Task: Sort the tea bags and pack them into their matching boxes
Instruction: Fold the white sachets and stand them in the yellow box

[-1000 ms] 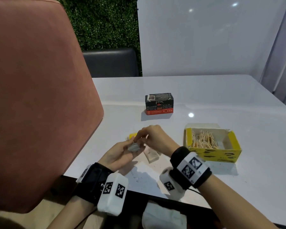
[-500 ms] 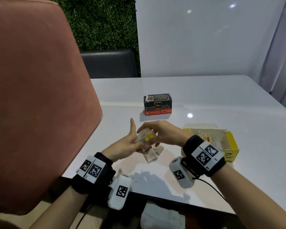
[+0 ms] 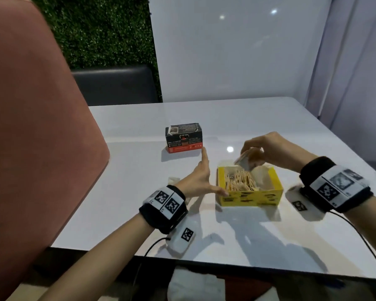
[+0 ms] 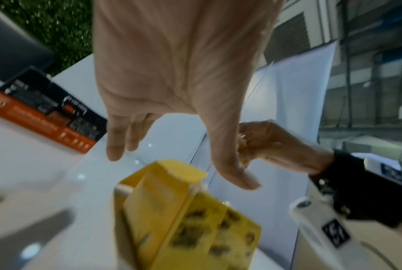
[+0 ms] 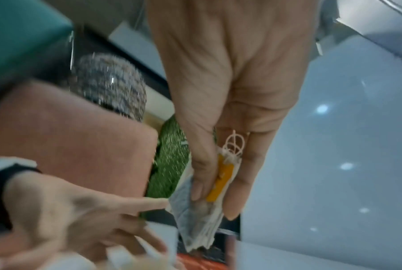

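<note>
Pinching a small stack of tea bags (image 5: 201, 217) between thumb and fingers, right hand (image 3: 267, 148) poised above the far edge of the open yellow box (image 3: 251, 197) on the white table (image 3: 139, 170). Bags seen as flat, pale, greyish paper pouches pressed together, a yellow-orange tag (image 5: 220, 182) and looped white string (image 5: 234, 144) at their top, lower ends fanned and slightly crumpled; same bundle (image 3: 246, 161) tilted over the box rim in the head view. Box printed with dark markings on its near yellow wall, lid open, already holding a row of upright tan bags (image 3: 239, 181) in its left part, paler lining showing in the right part. Left hand (image 3: 199, 179) spread and relaxed, gripping nothing, thumb stretched to the box's near left corner, index finger pointing away toward the black-and-orange box (image 3: 183, 137), which sits closed farther back on the table, apart from the yellow one. One loose pale bag (image 3: 174, 179) lying on the table just left of the left hand, partly hidden. Black bands with printed square markers on both wrists. Pink chair back (image 3: 37, 131) filling the left side of the head view, green hedge wall (image 3: 104, 31) behind.
</note>
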The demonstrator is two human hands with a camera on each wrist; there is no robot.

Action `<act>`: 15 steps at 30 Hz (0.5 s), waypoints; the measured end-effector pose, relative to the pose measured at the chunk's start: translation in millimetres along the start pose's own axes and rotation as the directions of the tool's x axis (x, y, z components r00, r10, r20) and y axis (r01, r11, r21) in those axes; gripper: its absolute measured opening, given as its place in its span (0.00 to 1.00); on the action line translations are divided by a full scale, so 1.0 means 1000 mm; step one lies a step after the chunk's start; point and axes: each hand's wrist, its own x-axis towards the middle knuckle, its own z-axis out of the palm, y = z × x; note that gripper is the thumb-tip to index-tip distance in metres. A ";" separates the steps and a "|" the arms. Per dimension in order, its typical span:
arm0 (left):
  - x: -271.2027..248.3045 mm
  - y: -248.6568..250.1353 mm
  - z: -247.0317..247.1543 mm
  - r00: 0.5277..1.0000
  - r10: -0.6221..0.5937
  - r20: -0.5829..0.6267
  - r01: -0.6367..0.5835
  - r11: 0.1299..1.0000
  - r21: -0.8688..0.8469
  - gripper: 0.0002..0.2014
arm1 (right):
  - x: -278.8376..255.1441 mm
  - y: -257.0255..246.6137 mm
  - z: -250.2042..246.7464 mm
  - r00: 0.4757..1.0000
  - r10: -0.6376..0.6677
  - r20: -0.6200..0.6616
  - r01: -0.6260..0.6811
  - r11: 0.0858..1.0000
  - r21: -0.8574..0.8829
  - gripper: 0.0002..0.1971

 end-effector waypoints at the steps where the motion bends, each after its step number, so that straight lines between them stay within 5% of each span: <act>1: 0.004 -0.002 0.005 0.999 -0.013 0.035 0.012 1.000 0.015 0.70 | -0.003 0.012 -0.005 1.000 0.013 0.023 -0.012 0.999 -0.050 0.12; 6: 0.016 -0.005 0.023 0.991 -0.027 0.133 0.022 0.999 0.043 0.73 | -0.007 0.036 -0.001 0.966 -0.050 0.252 0.128 0.945 -0.303 0.11; 15: 0.019 -0.014 0.017 0.986 0.002 0.168 0.009 0.998 -0.068 0.65 | -0.003 0.036 0.035 0.808 -0.202 0.554 0.508 0.715 -0.480 0.11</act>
